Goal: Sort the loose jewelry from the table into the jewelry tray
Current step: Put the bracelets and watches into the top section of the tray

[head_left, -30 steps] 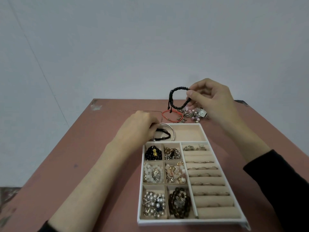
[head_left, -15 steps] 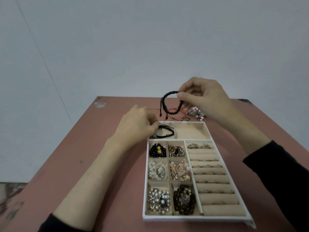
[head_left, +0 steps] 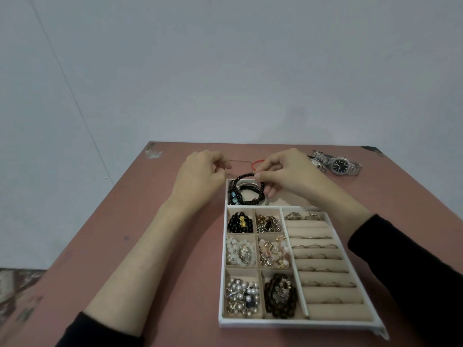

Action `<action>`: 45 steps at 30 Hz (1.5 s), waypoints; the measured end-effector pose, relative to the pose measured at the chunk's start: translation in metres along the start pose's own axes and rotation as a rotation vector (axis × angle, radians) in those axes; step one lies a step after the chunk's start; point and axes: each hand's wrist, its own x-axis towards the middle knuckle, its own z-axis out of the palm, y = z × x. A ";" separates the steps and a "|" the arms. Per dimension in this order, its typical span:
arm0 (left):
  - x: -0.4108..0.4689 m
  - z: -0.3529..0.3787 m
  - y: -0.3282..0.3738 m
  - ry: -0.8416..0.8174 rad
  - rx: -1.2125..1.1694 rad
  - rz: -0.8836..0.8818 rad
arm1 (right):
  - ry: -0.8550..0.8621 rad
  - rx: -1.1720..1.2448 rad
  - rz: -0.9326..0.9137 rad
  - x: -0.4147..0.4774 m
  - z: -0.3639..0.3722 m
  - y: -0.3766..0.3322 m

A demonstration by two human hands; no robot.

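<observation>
Here we see the right hand (head_left: 288,177) over the far end of the jewelry tray (head_left: 295,322), thumb and forefinger pinching a black beaded bracelet (head_left: 244,175). The bracelet's loop hangs from that pinch into the wide compartment along the tray's far edge. Its lower part sits among the bracelet pile (head_left: 248,197) already there, at that compartment's left end, in which we make out dark cords, a silver bangle and a blue bead.

The left hand (head_left: 198,177) sits just beyond the tray's far left corner, its fingers curled and thumb meeting fingertips. We cannot tell whether it pinches anything.

Loose on the table (head_left: 150,221), beyond the tray's far edge, a red cord (head_left: 258,162) shows between the two hands. A steel wristwatch (head_left: 338,166) with a dark dial lies near the table's far right corner, well apart from the tray.

The tray lies towards the table's near edge, right of its middle. On its left side we count six small compartments in two columns:
- far row: black beads with a gold charm (head_left: 240,222), then gold chains (head_left: 268,224)
- middle row: white beads (head_left: 240,251), then pink and gold pieces (head_left: 274,251)
- near row: pearls (head_left: 241,296), then dark brown beads (head_left: 280,299)

Along the tray's right edge run the ring rolls (head_left: 325,291), with several rings tucked between them.
</observation>
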 end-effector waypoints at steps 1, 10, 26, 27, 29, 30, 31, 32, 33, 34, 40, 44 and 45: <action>0.000 0.000 0.000 0.001 0.001 0.001 | 0.014 -0.029 0.007 0.000 0.001 0.003; 0.000 0.001 -0.001 0.004 0.024 0.024 | 0.120 -0.392 -0.043 0.003 0.006 0.013; 0.000 0.008 0.009 -0.030 -0.016 0.102 | 0.544 -0.198 -0.008 -0.003 -0.051 0.055; 0.003 0.010 0.011 -0.050 -0.009 0.129 | 0.568 -0.211 0.008 -0.001 -0.057 0.060; 0.013 0.013 0.016 -0.107 0.060 0.204 | 0.599 -0.205 0.020 0.002 -0.065 0.067; 0.020 0.015 0.020 -0.145 0.113 0.239 | 0.608 -0.196 0.024 0.003 -0.067 0.071; 0.028 0.017 0.024 -0.189 0.169 0.270 | 0.614 -0.187 0.024 0.004 -0.068 0.073; 0.036 0.021 0.028 -0.237 0.226 0.298 | 0.616 -0.179 0.022 0.005 -0.069 0.076; 0.043 0.024 0.033 -0.286 0.279 0.321 | 0.616 -0.173 0.018 0.005 -0.068 0.078; 0.050 0.028 0.036 -0.338 0.324 0.333 | 0.615 -0.171 0.015 0.005 -0.067 0.080; 0.070 0.046 0.043 -0.589 0.402 0.261 | 0.617 -0.206 0.010 0.007 -0.069 0.082; 0.074 0.051 0.045 -0.635 0.399 0.252 | 0.619 -0.221 0.002 0.007 -0.068 0.081; 0.074 0.052 0.044 -0.638 0.424 0.264 | 0.619 -0.230 -0.001 0.007 -0.068 0.081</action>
